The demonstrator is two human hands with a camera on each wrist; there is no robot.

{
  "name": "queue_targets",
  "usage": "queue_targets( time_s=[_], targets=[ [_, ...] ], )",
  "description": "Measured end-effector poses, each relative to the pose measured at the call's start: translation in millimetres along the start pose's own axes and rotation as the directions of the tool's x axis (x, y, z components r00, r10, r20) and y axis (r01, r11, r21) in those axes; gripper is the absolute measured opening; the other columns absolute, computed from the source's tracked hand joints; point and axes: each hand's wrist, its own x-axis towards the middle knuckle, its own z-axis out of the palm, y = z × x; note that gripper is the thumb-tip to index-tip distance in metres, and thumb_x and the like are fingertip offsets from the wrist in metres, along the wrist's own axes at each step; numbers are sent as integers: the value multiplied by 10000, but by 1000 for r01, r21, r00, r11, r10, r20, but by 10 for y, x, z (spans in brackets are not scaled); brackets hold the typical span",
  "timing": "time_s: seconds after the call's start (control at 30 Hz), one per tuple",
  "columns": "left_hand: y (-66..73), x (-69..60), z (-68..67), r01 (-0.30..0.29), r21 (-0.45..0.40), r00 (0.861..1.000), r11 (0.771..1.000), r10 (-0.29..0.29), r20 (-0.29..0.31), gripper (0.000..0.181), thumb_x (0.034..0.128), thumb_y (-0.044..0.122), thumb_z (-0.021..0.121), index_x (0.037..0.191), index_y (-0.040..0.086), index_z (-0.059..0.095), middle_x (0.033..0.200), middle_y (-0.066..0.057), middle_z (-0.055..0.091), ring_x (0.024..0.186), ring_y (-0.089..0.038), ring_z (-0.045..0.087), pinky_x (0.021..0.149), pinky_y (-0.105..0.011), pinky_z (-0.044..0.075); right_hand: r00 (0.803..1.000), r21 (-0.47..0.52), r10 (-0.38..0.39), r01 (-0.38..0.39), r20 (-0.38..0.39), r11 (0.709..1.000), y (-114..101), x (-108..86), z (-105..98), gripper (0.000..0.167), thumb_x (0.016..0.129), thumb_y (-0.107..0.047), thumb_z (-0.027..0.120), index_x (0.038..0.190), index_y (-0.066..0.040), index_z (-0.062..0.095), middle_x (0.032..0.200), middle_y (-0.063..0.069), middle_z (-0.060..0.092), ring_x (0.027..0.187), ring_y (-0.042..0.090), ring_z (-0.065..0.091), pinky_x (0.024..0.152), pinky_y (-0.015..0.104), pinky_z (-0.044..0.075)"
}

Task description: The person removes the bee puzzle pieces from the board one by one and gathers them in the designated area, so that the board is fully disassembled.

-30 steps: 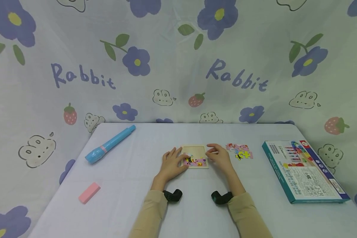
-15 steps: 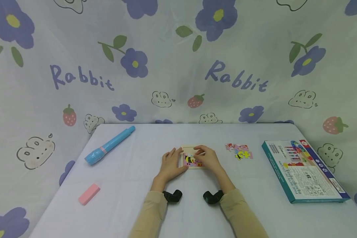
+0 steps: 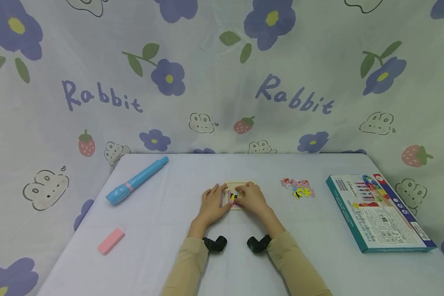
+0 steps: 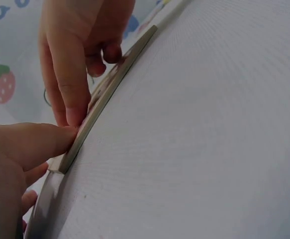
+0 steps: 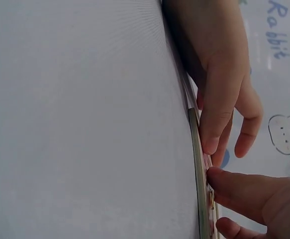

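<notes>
A small wooden puzzle frame (image 3: 240, 209) lies on the table before me, with pink and yellow puzzle pieces (image 3: 232, 198) in it. My left hand (image 3: 211, 205) holds the frame at its left side, thumb at the near edge and fingers along the far left. Over the frame is my right hand (image 3: 252, 199), thumb and fingers bent down, pinching a puzzle piece that the hand mostly hides. In the right wrist view the right thumb (image 5: 234, 188) touches the frame's top. The left wrist view shows the left thumb (image 4: 48, 142) against the frame's edge (image 4: 105, 97).
Joined loose puzzle pieces (image 3: 297, 188) lie right of the frame. A flat teal-edged box (image 3: 379, 213) is at the far right. On the left lie a blue flashlight-shaped object (image 3: 137, 180) and a pink block (image 3: 111, 241). A patterned cloth (image 3: 222, 90) hangs behind the table.
My right hand has moved left from the frame's right edge to over the pieces, its fingers lowered. My left index finger has drawn back from the pieces to the frame's side.
</notes>
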Motion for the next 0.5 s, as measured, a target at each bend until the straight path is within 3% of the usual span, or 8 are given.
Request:
queue_targets(
  time_s=[0.23, 0.4, 0.5],
  targets=[
    [4, -9, 22, 3, -3, 1000, 1000, -3, -9, 618, 878, 368, 570, 1363, 34, 384, 1388, -88, 455, 1350, -288, 288, 1065, -472, 165, 1000, 64, -1, 3, -22, 998, 9, 8, 39, 335, 742, -192, 770, 1038, -127, 627, 999, 114, 574, 932, 281, 522, 783, 420, 442],
    [16, -13, 26, 18, -4, 1000, 1000, -18, -7, 620, 875, 360, 574, 1368, 39, 378, 1385, -91, 459, 1355, -284, 280, 1068, -470, 159, 998, 202, -28, 38, -54, 979, 24, 31, 58, 178, 782, -86, 713, 907, -115, 590, 862, 59, 640, 745, 165, 557, 681, 328, 446],
    [25, -15, 26, 22, -4, 1000, 1000, -22, -7, 623, 868, 354, 583, 1367, 43, 379, 1383, -90, 461, 1356, -282, 279, 1066, -470, 161, 998, 277, -6, 23, -59, 961, 25, 15, 39, 121, 821, -89, 677, 892, -123, 585, 833, 38, 643, 691, 130, 532, 625, 291, 426]
  ],
)
